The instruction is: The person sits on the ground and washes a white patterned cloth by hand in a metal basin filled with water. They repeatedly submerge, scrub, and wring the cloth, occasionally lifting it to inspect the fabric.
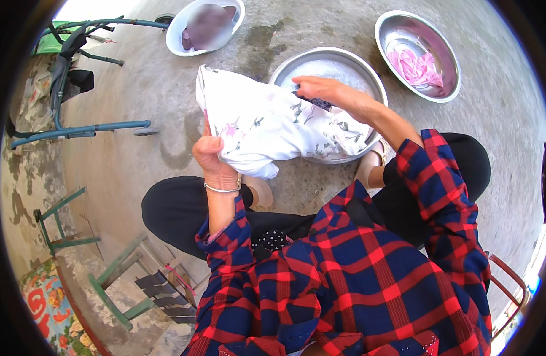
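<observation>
A white cloth with a pink and grey flower print (pixel 261 115) hangs from my left hand (pixel 209 151), which pinches its left edge, thumb in front. The cloth stretches rightward and droops over the near rim of a metal basin (pixel 376 80) with sudsy water. Over that basin is my right hand (pixel 323 90), fingers stretched to the left and apart from the white cloth's raised end. Just under it a dark patterned cloth (pixel 320 103) shows in part; whether my fingers touch it is hard to see.
A white basin with a dark item (pixel 177 44) stands at the far left. At the far right another metal basin (pixel 448 50) holds pink cloth (pixel 416 67). A blue metal walker frame (pixel 101 127) and a green wooden chair (pixel 115 279) are on the left. Wet patches mark the concrete floor.
</observation>
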`<state>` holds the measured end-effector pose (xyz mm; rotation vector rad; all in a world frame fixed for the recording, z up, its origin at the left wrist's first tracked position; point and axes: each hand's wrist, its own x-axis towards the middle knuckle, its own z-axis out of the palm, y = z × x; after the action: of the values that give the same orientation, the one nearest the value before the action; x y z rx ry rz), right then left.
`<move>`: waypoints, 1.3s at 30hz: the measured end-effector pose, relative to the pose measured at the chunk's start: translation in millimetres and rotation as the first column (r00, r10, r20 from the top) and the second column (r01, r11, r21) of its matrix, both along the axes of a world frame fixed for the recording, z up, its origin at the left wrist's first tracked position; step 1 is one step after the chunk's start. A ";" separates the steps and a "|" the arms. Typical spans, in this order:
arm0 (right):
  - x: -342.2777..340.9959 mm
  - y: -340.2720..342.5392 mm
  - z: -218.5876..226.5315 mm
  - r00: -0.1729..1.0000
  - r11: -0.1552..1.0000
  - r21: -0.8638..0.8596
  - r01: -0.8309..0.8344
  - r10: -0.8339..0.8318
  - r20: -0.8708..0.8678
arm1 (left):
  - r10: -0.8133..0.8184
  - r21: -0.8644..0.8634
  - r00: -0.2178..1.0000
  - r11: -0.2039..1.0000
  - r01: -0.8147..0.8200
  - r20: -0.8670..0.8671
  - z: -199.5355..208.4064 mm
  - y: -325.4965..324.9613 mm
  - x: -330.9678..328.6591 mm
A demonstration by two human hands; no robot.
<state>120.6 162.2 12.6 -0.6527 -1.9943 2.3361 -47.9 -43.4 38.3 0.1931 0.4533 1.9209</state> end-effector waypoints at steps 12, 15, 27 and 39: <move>8.2 35.8 21.0 0.893 0.938 -0.052 0.343 -0.343 -0.291 | 0.038 0.138 0.996 0.990 -0.026 -0.086 4.9 -1.3 -9.4; 12.1 43.4 39.2 0.865 0.922 -0.040 0.386 -0.377 -0.333 | 0.050 0.043 0.988 0.998 -0.044 -0.146 10.5 4.1 -9.9; 14.3 42.7 50.4 0.775 0.882 -0.263 0.391 -0.470 -0.422 | 0.125 -0.183 0.887 0.957 -0.226 -0.444 20.8 14.8 -11.3; 17.0 43.9 54.9 0.750 0.872 -0.264 0.411 -0.489 -0.445 | 0.117 -0.221 0.820 0.933 -0.285 -0.560 52.2 25.1 3.2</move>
<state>137.6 206.1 67.5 -0.4060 -1.2728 2.0801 -44.7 -18.3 90.5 0.5143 1.1789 1.9609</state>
